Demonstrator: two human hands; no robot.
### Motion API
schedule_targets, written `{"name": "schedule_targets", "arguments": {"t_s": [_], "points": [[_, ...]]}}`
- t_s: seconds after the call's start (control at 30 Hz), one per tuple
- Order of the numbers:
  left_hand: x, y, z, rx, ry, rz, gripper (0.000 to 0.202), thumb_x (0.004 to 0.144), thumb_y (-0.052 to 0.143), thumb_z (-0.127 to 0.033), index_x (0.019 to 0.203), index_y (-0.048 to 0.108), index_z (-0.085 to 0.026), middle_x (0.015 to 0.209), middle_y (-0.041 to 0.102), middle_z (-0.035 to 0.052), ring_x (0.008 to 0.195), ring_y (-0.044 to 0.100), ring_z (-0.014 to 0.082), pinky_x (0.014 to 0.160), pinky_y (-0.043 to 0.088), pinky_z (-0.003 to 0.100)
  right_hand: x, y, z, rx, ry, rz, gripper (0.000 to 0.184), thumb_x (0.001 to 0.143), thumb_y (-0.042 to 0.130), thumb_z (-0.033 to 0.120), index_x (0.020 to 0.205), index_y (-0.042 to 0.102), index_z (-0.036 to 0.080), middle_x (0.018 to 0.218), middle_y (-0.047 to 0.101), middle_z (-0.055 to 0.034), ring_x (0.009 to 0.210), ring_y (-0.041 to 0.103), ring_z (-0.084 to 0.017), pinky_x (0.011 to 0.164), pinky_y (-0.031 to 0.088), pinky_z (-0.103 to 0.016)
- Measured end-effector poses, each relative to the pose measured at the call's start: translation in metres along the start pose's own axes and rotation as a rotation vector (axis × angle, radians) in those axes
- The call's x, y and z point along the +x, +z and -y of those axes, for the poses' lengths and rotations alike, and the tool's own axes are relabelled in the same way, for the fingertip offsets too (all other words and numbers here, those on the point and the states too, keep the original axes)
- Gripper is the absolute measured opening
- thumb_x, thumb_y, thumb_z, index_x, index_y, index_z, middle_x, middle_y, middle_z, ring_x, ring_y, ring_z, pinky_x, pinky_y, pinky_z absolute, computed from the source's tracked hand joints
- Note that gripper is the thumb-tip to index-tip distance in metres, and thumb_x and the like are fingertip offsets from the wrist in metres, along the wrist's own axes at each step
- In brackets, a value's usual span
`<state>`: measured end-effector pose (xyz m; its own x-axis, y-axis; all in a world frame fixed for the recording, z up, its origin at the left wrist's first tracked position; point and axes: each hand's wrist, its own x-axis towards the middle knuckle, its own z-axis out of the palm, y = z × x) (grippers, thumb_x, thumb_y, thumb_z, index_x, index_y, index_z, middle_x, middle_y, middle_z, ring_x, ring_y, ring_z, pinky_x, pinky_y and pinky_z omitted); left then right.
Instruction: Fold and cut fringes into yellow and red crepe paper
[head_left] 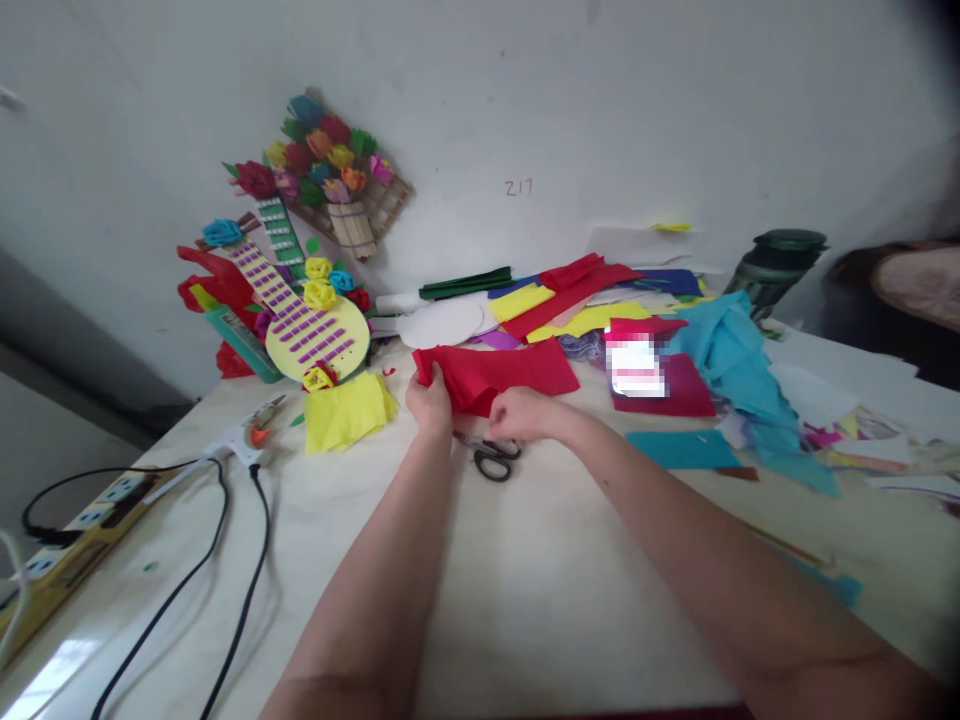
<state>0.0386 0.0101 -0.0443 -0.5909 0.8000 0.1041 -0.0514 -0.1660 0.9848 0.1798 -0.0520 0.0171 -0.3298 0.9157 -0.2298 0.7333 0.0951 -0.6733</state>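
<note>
A sheet of red crepe paper (517,372) lies folded on the table. My left hand (430,402) pinches its left end, fingers closed on the fold. My right hand (525,415) grips the near edge of the same red sheet, fingers curled. Black-handled scissors (491,456) lie on the table just under my right hand. A folded yellow paper (346,412) sits to the left of my left hand.
A paper guitar (300,320) and a paper flower bouquet (330,165) lean on the wall. Coloured paper sheets (585,300) and teal paper (731,355) spread at right, beside a dark green bottle (776,265). A glue gun (247,435), cables and a power strip (82,530) lie left.
</note>
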Motion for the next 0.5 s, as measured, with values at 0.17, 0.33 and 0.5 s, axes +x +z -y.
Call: {"name": "schedule_targets", "arguments": {"t_s": [0.17, 0.33, 0.5], "points": [[0.003, -0.002, 0.002, 0.113, 0.047, -0.043, 0.025, 0.067, 0.056, -0.041, 0.072, 0.058, -0.017, 0.063, 0.056, 0.0025, 0.07, 0.057, 0.0184, 0.065, 0.045, 0.03, -0.016, 0.009, 0.016, -0.554, -0.086, -0.01, 0.011, 0.049, 0.064, 0.011, 0.053, 0.057, 0.018, 0.067, 0.061, -0.0081, 0.071, 0.059, -0.025, 0.059, 0.04, -0.032], [0.006, -0.002, 0.006, 0.128, 0.05, -0.04, 0.026, 0.067, 0.056, -0.042, 0.073, 0.058, -0.017, 0.063, 0.057, 0.0022, 0.064, 0.056, 0.0167, 0.063, 0.045, 0.03, -0.009, 0.037, 0.013, -0.516, -0.209, -0.128, 0.03, 0.044, 0.064, 0.003, 0.066, 0.06, 0.021, 0.06, 0.059, -0.0034, 0.077, 0.058, -0.025, 0.067, 0.039, -0.034], [0.011, -0.006, 0.004, 0.145, 0.082, -0.048, 0.03, 0.067, 0.055, -0.044, 0.076, 0.059, -0.015, 0.065, 0.057, 0.0035, 0.065, 0.057, 0.0178, 0.063, 0.045, 0.031, -0.009, 0.02, 0.006, -0.531, -0.215, -0.013, 0.037, 0.048, 0.062, 0.005, 0.08, 0.062, 0.024, 0.063, 0.059, -0.0024, 0.071, 0.057, -0.022, 0.062, 0.037, -0.031]]}}
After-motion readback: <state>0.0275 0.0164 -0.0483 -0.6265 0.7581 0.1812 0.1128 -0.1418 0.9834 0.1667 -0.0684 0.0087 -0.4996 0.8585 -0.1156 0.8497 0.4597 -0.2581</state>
